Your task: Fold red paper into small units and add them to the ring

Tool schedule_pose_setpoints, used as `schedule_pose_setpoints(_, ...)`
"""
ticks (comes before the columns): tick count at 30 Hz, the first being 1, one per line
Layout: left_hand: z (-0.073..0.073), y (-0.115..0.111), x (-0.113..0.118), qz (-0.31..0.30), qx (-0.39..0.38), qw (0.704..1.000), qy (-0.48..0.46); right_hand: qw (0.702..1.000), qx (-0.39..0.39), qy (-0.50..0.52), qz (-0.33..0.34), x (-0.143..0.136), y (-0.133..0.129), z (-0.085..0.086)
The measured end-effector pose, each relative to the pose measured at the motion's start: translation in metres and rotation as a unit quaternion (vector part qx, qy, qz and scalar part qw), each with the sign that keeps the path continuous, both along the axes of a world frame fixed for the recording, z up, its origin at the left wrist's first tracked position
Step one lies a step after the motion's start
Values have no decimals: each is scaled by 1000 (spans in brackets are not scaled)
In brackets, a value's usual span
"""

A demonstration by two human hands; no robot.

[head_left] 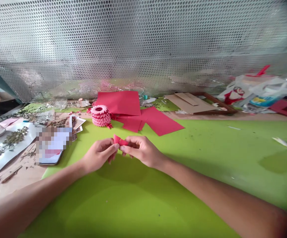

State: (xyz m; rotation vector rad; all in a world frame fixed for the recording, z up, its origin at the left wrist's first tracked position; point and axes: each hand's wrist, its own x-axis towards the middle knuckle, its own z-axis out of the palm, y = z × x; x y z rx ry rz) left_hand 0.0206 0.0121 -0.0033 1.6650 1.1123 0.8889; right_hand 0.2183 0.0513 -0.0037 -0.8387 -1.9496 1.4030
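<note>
Between both hands, above the green table surface (133,205), is a small folded piece of red paper (117,139). My left hand (99,152) pinches its left side between thumb and fingers. On its right side, my right hand (142,150) has thumb and fingers closed on the same piece. Just beyond the hands stands a pink and red ring-shaped stack of folded paper pieces (101,115), hollow at the top. Red paper sheets (164,120) lie flat behind the hands, some overlapping. Part of the folded piece is hidden by my fingertips.
A phone (51,150) lies at the left, beside dried plant bits (17,135) on a white sheet. Cardboard pieces (190,102) rest at the back right, near plastic bags (260,91). A perforated metal screen (143,43) closes off the far side.
</note>
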Motion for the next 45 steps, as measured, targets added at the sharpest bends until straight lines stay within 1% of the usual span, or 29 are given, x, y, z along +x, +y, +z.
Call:
schedule_pose_setpoints(3,0,0,-2,-3,-2,1000,10,1000,2,-6,16,1,0,0)
schedule_pose_setpoints(6,0,0,-3,-23,0,999,39,1000,7,-10,26,0,-1,3)
schedule_pose_setpoints(10,1,-1,-4,-61,-2,996,62,999,39,-27,13,0,-2,3)
schedule_pose_setpoints(12,1,-1,-3,-67,2,995,71,998,58,-36,9,0,-3,2)
schedule_pose_setpoints(14,1,-2,-2,-53,18,995,77,996,74,-40,1,-1,-3,1)
schedule_pose_setpoints(18,2,-4,-1,0,59,994,87,996,86,-27,-27,-2,-3,0)
schedule_pose_setpoints(22,4,-4,-1,16,78,991,105,997,77,-26,-18,-2,-2,0)
schedule_pose_setpoints(25,6,-3,-1,2,77,989,122,998,61,-30,-6,-1,0,1)
schedule_pose_setpoints(27,6,-3,-1,-11,70,989,132,998,54,-26,-13,-2,0,2)
schedule_pose_setpoints(30,6,-3,-2,-30,52,988,140,997,69,-34,-25,-2,1,3)
schedule_pose_setpoints(33,6,-3,-3,-43,35,989,141,996,82,-40,-22,-1,1,2)
schedule_pose_setpoints(37,5,-1,-6,-71,35,988,136,995,88,-32,-17,-2,0,2)
schedule_pose_setpoints(42,5,-2,-6,-70,34,986,148,996,74,-46,1,-2,0,3)
schedule_pose_setpoints(45,4,-2,-5,-71,35,986,144,995,83,-50,15,-1,2,4)
